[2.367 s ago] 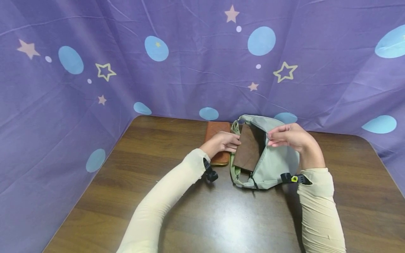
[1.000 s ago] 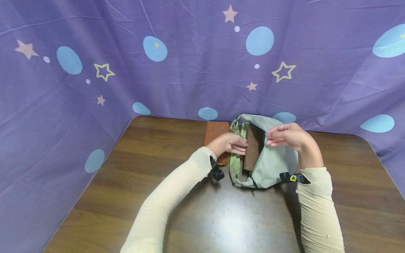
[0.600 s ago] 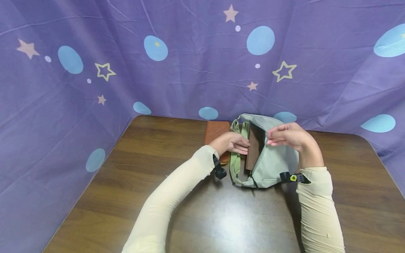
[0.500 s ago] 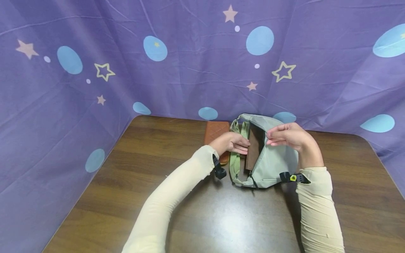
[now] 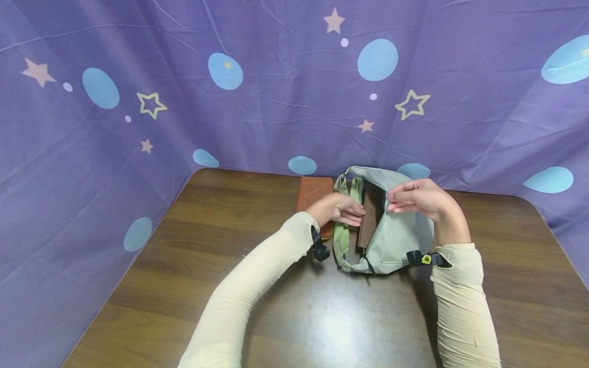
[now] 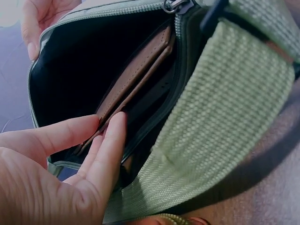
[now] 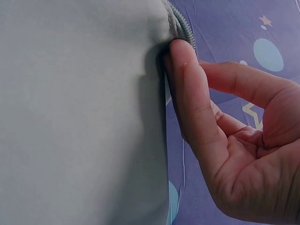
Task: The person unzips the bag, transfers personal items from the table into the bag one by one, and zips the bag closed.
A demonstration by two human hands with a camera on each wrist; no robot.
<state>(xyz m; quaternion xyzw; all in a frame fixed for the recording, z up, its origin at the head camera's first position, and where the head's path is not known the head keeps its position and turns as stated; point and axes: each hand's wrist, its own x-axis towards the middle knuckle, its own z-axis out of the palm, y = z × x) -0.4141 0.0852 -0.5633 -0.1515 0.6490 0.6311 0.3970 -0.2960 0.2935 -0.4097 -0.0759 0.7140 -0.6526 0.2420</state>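
Observation:
A pale green sling bag (image 5: 407, 237) lies on the table with its zipped mouth gaping. Inside it sits a brown leather wallet (image 6: 138, 70), its stitched edge showing against the dark lining. My left hand (image 5: 338, 209) pinches the wallet's near end between thumb and fingers, right at the opening. My right hand (image 5: 425, 200) holds the bag's zippered rim between thumb and fingertips, pulling the front panel (image 7: 84, 112) away. The wallet's lower part is hidden inside the bag.
An orange-brown quilted wallet (image 5: 315, 190) with a gold zip lies left of the bag, partly under my left hand. The bag's woven green strap (image 6: 211, 117) loops along the near side of the opening. A purple patterned curtain (image 5: 276, 112) hangs behind the wooden table (image 5: 221, 214).
My left hand has moved right, and the brown wallet has slid from across the opening deeper into the bag. The right hand keeps its hold on the rim.

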